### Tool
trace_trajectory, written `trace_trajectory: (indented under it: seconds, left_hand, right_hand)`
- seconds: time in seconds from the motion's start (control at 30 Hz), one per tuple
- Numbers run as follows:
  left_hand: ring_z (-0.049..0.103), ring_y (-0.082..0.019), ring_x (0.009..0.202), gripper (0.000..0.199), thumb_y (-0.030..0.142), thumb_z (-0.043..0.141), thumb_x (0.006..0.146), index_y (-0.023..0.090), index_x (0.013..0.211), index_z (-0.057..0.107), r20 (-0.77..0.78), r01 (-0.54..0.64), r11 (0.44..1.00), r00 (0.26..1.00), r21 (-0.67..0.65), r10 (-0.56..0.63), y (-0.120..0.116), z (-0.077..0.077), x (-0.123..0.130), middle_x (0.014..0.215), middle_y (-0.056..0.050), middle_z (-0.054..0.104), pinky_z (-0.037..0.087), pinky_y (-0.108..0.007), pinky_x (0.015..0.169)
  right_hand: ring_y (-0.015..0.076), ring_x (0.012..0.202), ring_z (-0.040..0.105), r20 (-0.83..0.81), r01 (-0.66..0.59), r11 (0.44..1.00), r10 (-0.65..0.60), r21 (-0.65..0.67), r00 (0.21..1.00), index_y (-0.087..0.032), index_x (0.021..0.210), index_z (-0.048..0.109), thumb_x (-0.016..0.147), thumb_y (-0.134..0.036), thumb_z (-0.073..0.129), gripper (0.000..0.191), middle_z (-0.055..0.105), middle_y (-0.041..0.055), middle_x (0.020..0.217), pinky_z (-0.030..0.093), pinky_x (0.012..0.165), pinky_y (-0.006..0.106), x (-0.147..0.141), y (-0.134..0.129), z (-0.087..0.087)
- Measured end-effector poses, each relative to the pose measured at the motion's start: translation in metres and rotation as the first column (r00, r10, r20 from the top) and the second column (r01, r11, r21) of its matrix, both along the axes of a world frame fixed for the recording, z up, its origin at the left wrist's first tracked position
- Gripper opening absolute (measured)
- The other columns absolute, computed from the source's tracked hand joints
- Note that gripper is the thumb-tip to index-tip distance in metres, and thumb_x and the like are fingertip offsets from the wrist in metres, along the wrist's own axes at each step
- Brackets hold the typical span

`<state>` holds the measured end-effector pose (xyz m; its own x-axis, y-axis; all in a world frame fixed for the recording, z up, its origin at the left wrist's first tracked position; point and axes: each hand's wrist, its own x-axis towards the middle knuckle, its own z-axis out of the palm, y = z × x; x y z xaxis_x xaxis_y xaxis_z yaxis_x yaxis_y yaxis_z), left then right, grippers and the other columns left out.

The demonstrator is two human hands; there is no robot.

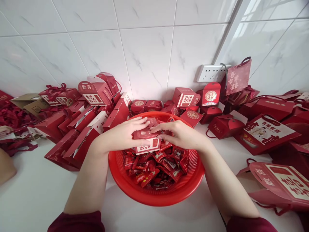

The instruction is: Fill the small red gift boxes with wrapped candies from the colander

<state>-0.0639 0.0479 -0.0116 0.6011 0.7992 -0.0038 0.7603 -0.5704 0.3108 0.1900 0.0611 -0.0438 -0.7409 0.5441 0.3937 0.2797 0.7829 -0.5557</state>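
Over a red plastic basket I hold a small red and white gift box with Chinese characters on its front and top. My left hand wraps its left side, thumb along the front and fingers across the top. From the right, the bent fingers of my right hand press on the box's top edge and right side. Part of the box is hidden beneath my fingers. Below it, the basket holds many red-wrapped candies.
Red gift bags stand in rows at left, and small red boxes line the tiled wall. A power strip hangs on it. More bags crowd the right. Another person's arm shows at far left beside dark red ribbons.
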Motion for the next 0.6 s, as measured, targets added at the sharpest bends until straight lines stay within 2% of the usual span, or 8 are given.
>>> trace_trajectory:
  seconds: [0.07, 0.2, 0.27, 0.33, 0.47, 0.53, 0.6]
  left_hand:
    - [0.022, -0.026, 0.152, 0.07, 0.06, 0.057, 0.09, 0.031, 0.152, 0.041, -0.033, -0.008, 1.0, 0.999, -0.003, 0.008, 0.001, -0.003, 0.003, 0.162, 0.001, 0.031, 0.024, -0.041, 0.124]
    - [0.022, -0.028, 0.152, 0.06, 0.054, 0.055, 0.093, 0.031, 0.148, 0.048, -0.035, -0.008, 1.0, 0.999, 0.025, 0.009, 0.003, -0.009, 0.01, 0.159, -0.001, 0.039, 0.022, -0.043, 0.124]
    - [0.025, -0.031, 0.15, 0.067, 0.057, 0.06, 0.089, 0.032, 0.149, 0.045, 0.0, -0.045, 0.999, 0.999, 0.026, 0.045, 0.004, -0.01, 0.01, 0.158, -0.003, 0.04, 0.026, -0.045, 0.121]
    - [0.034, -0.033, 0.145, 0.074, 0.06, 0.063, 0.085, 0.034, 0.151, 0.042, 0.035, -0.101, 0.995, 0.994, 0.019, 0.1, 0.004, -0.009, 0.007, 0.156, -0.005, 0.043, 0.035, -0.045, 0.116]
    - [0.055, -0.029, 0.126, 0.074, 0.06, 0.068, 0.081, 0.036, 0.148, 0.046, 0.064, -0.106, 0.994, 0.992, 0.008, 0.106, 0.006, 0.001, -0.006, 0.141, -0.006, 0.051, 0.045, -0.038, 0.107]
    - [0.056, -0.027, 0.124, 0.075, 0.058, 0.07, 0.081, 0.036, 0.148, 0.046, 0.106, -0.081, 0.997, 0.991, 0.021, 0.078, 0.005, 0.01, -0.012, 0.14, -0.005, 0.052, 0.044, -0.035, 0.107]
    - [0.054, -0.027, 0.126, 0.075, 0.055, 0.071, 0.081, 0.036, 0.149, 0.045, 0.193, -0.038, 0.998, 0.981, 0.041, 0.03, 0.002, 0.017, -0.016, 0.14, -0.004, 0.052, 0.043, -0.034, 0.109]
  right_hand:
    - [0.0213, 0.105, 0.07, 0.007, 0.019, 1.0, -0.019, 0.003, 1.0, -0.027, 0.127, 0.065, 0.097, -0.014, 0.053, 0.035, 0.073, 0.0024, 0.117, 0.053, 0.095, 0.038, -0.001, 0.0, -0.001]
    - [0.0221, 0.113, 0.067, 0.01, 0.065, 0.998, -0.066, 0.008, 0.998, -0.029, 0.132, 0.06, 0.096, -0.012, 0.051, 0.041, 0.069, 0.0022, 0.127, 0.052, 0.1, 0.04, -0.001, 0.0, -0.004]
    - [0.0222, 0.117, 0.065, -0.004, 0.062, 0.998, -0.061, 0.019, 0.998, -0.028, 0.133, 0.059, 0.095, -0.013, 0.052, 0.041, 0.066, 0.0026, 0.132, 0.051, 0.102, 0.04, -0.001, -0.001, -0.004]
    - [0.0223, 0.119, 0.064, -0.028, 0.05, 0.998, -0.049, 0.035, 0.998, -0.027, 0.131, 0.06, 0.095, -0.014, 0.053, 0.038, 0.066, 0.0033, 0.133, 0.051, 0.103, 0.04, 0.0, -0.002, -0.003]
    - [0.0226, 0.124, 0.059, -0.125, 0.066, 0.994, -0.055, 0.089, 0.991, -0.025, 0.121, 0.063, 0.097, -0.017, 0.053, 0.028, 0.065, 0.0056, 0.131, 0.048, 0.107, 0.043, 0.001, -0.005, 0.003]
    - [0.0233, 0.132, 0.053, -0.188, 0.114, 0.988, -0.093, 0.1, 0.978, -0.025, 0.12, 0.063, 0.098, -0.022, 0.054, 0.024, 0.059, 0.0076, 0.138, 0.046, 0.11, 0.043, 0.002, -0.006, 0.005]
    - [0.026, 0.142, 0.041, -0.234, 0.151, 0.986, -0.133, 0.064, 0.963, -0.025, 0.128, 0.059, 0.096, -0.031, 0.06, 0.033, 0.049, 0.0087, 0.148, 0.042, 0.114, 0.045, 0.003, -0.007, 0.006]
